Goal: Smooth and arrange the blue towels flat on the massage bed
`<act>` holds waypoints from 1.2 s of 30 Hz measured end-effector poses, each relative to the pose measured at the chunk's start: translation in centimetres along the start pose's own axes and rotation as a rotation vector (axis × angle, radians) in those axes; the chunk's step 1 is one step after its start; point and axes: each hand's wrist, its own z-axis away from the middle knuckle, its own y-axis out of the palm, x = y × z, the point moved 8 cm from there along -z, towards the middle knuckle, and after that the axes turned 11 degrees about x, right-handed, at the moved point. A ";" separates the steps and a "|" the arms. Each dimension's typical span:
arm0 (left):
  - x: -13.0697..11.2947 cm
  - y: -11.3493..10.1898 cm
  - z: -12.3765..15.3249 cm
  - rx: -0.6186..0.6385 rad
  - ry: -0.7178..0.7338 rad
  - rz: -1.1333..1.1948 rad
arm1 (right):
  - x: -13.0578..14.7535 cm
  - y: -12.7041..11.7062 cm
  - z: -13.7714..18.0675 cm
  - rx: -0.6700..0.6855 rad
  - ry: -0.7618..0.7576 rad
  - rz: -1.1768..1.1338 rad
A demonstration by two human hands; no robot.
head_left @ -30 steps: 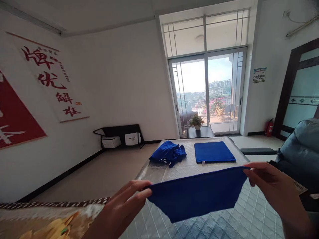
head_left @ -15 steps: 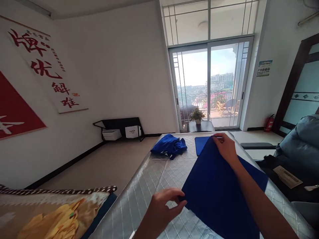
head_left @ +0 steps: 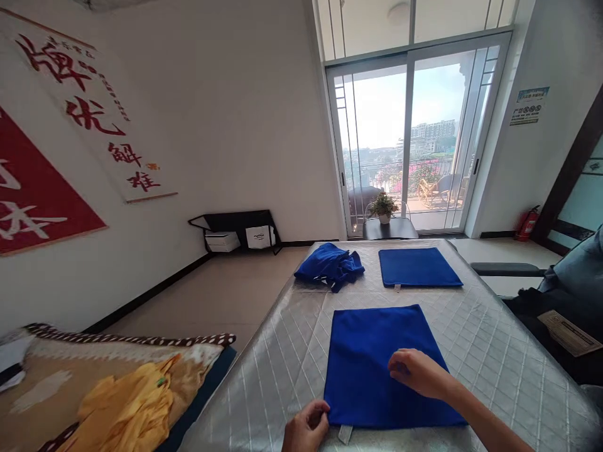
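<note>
Your left hand (head_left: 306, 430) pinches the near corner of the folded blue cloth (head_left: 372, 351) on the table (head_left: 494, 351); your right hand (head_left: 417, 373) rests on top, fingers loosely curled, gripping nothing.

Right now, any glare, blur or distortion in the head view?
Head view: sky washes out through the sliding glass door; wide-angle lens splays its frame; flat square blue cloth under the right hand is sharp; silver quilted table cover shows soft sheen only.

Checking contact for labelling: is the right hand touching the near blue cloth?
Touching. The head view shows the right hand lying on the folded blue cloth, fingers against its surface.
</note>
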 end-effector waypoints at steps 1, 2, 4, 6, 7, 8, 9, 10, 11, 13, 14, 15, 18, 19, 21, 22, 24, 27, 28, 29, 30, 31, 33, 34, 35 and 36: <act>0.0 -0.1 0.0 -0.004 0.002 0.020 | -1.8 0.6 1.8 0.032 0.037 0.013; 0.0 -0.3 0.0 -0.006 0.005 0.041 | -3.7 1.2 3.8 0.043 0.085 0.020; -0.1 -0.6 0.0 -0.010 0.003 0.093 | -7.3 2.1 7.8 0.008 0.185 0.019; -0.1 -0.9 0.0 0.002 -0.015 0.164 | -9.9 3.1 11.2 -0.037 0.236 -0.007; -0.1 -1.1 0.0 0.012 -0.024 0.212 | -10.7 3.6 12.5 -0.064 0.239 -0.015; -0.1 -1.2 -0.1 0.023 -0.030 0.268 | -11.2 4.0 13.4 -0.091 0.230 -0.015; -0.2 -1.3 -0.2 0.031 -0.033 0.328 | -11.4 4.3 14.0 -0.120 0.214 -0.006; -0.3 -1.4 -0.3 0.033 -0.033 0.384 | -11.4 4.5 14.4 -0.149 0.199 0.009; -0.3 -1.5 -0.4 0.024 -0.028 0.428 | -11.3 4.5 14.5 -0.176 0.185 0.028; -0.5 -1.7 -0.5 -0.001 -0.009 0.459 | -10.8 4.5 14.3 -0.213 0.154 0.055; -0.6 -1.8 -0.6 -0.016 0.006 0.444 | -10.5 4.4 14.1 -0.222 0.135 0.065; -0.7 -1.9 -0.6 -0.031 0.024 0.409 | -10.1 4.3 13.8 -0.227 0.115 0.077; -1.0 -2.3 -0.5 -0.077 0.077 0.216 | -9.0 3.9 13.5 -0.249 0.056 0.120; -1.1 -2.5 -0.5 -0.091 0.092 0.147 | -8.8 3.7 13.6 -0.269 0.042 0.129; -1.6 -2.8 -0.3 -0.097 0.127 0.054 | -8.5 3.1 14.1 -0.328 0.017 0.129; -1.9 -2.9 -0.3 -0.093 0.149 0.033 | -8.4 2.7 14.4 -0.363 0.001 0.127; -2.9 -3.5 0.0 -0.088 0.205 0.008 | -7.7 1.5 15.2 -0.442 -0.046 0.136; -4.9 -5.1 0.6 -0.155 0.274 -0.034 | -5.9 -0.8 16.5 -0.544 -0.124 0.197; -5.6 -5.7 0.8 -0.177 0.285 -0.038 | -5.0 -1.6 16.8 -0.566 -0.141 0.226; -6.1 -6.3 1.0 -0.183 0.285 -0.034 | -4.1 -2.4 17.1 -0.580 -0.156 0.260; -6.6 -6.8 1.1 -0.174 0.279 -0.026 | -3.1 -3.2 17.4 -0.587 -0.171 0.300; -7.1 -7.2 1.2 -0.156 0.271 -0.017 | -2.1 -3.9 17.7 -0.597 -0.194 0.347; -8.3 -8.5 1.6 -0.139 0.264 -0.015 | -0.1 -5.4 18.6 -0.626 -0.240 0.440; -9.0 -9.3 1.9 -0.150 0.276 -0.020 | 0.8 -6.2 19.0 -0.646 -0.258 0.476; -9.9 -10.1 2.3 -0.165 0.303 -0.025 | 1.5 -7.0 19.5 -0.665 -0.270 0.499; -10.8 -11.0 2.7 -0.180 0.339 -0.030 | 2.1 -7.8 20.0 -0.684 -0.275 0.509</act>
